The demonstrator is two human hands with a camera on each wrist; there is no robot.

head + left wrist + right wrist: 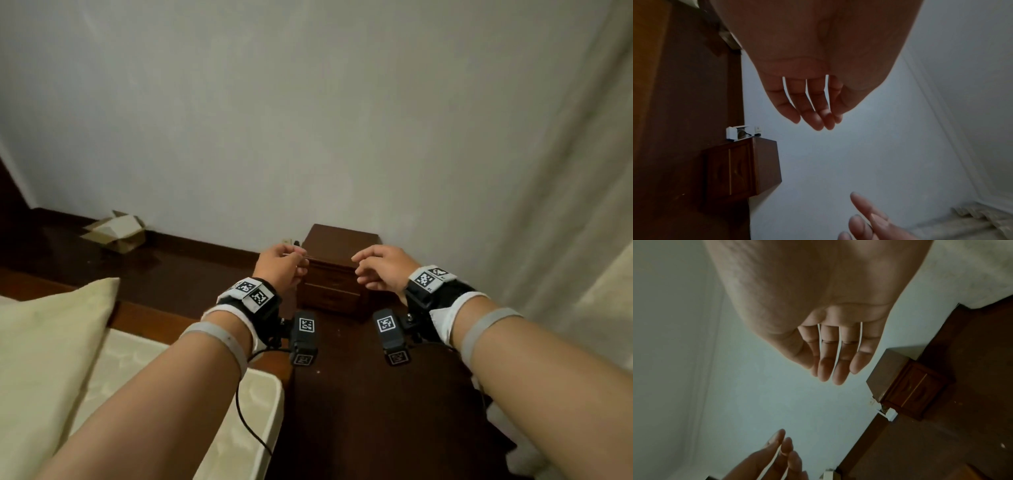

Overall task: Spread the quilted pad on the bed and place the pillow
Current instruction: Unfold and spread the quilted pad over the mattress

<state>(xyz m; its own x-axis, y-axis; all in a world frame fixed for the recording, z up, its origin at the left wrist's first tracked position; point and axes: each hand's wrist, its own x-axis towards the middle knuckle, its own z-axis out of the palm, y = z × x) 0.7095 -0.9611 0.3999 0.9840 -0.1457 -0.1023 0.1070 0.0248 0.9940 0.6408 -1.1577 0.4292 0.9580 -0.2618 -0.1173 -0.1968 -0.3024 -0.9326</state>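
A cream pillow (48, 346) lies at the lower left of the head view on the bed, whose pale quilted surface (191, 394) shows beside it. My left hand (284, 265) and right hand (383, 269) are raised side by side in the air, past the bed's corner and in front of a small wooden cabinet. Both hold nothing. In the left wrist view the left hand's fingers (809, 112) hang relaxed and slightly bent, and in the right wrist view the right hand's fingers (836, 363) do the same. Each wrist view also catches the other hand's fingertips at the bottom.
A dark wooden bedside cabinet (337, 270) stands against the white wall (308, 120). An open cardboard box (116, 231) lies on the dark wooden floor (359, 411) at the left. A pale curtain (589, 222) hangs at the right. A wall socket (757, 129) sits beside the cabinet.
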